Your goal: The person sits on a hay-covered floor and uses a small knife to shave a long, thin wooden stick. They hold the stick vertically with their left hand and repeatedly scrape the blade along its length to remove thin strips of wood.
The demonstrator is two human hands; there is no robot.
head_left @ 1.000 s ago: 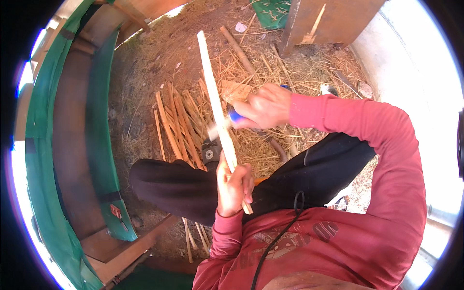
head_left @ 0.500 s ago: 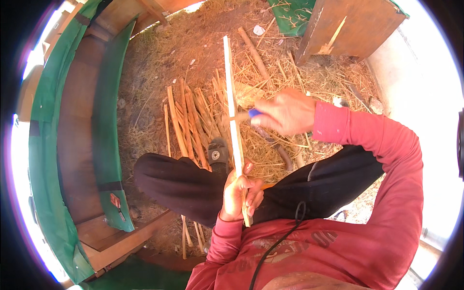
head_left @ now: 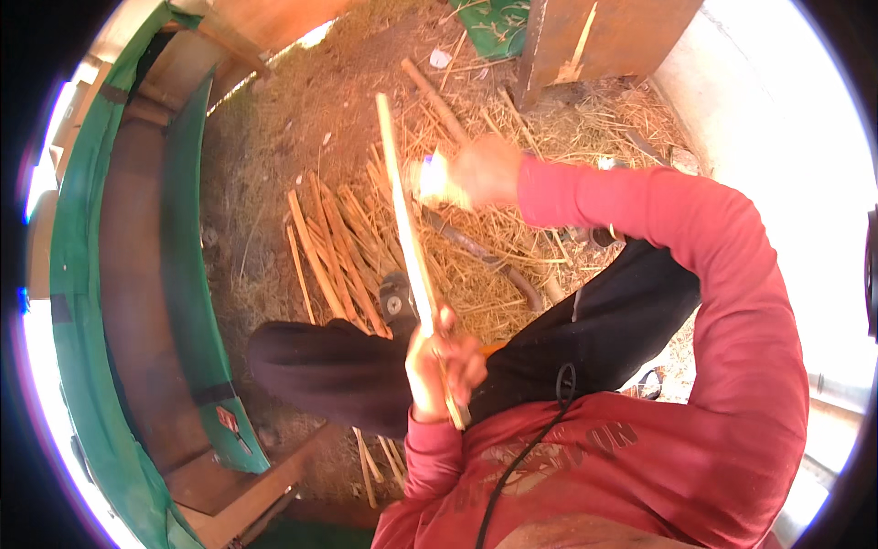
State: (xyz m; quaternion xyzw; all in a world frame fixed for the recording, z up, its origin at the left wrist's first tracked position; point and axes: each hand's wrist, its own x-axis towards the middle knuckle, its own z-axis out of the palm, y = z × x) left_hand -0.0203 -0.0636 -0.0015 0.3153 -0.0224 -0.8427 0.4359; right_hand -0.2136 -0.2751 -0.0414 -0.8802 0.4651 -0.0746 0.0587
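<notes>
A long, pale strip of split wood (head_left: 408, 233) slants up and away from my lap. My left hand (head_left: 437, 364) is closed around its lower part, with the butt end poking out below the fingers. Just right of the strip's upper half is my right hand (head_left: 491, 172), smeared by motion. It grips what looks like a knife with a blue handle (head_left: 427, 166); glare and blur hide the blade, so I cannot tell whether it touches the wood.
Split sticks (head_left: 331, 252) lie in a pile left of the strip, beyond my folded leg. Straw and shavings (head_left: 494, 242) cover the ground, with a dark branch (head_left: 485, 259) and a thicker stick (head_left: 434, 99). A wooden panel (head_left: 604, 41) stands far right; a green-edged frame (head_left: 183, 274) lines the left.
My right hand has moved left and slightly up, along with the knife. The strip's upper end has swung left and tilts more. The whole view has shifted a little.
</notes>
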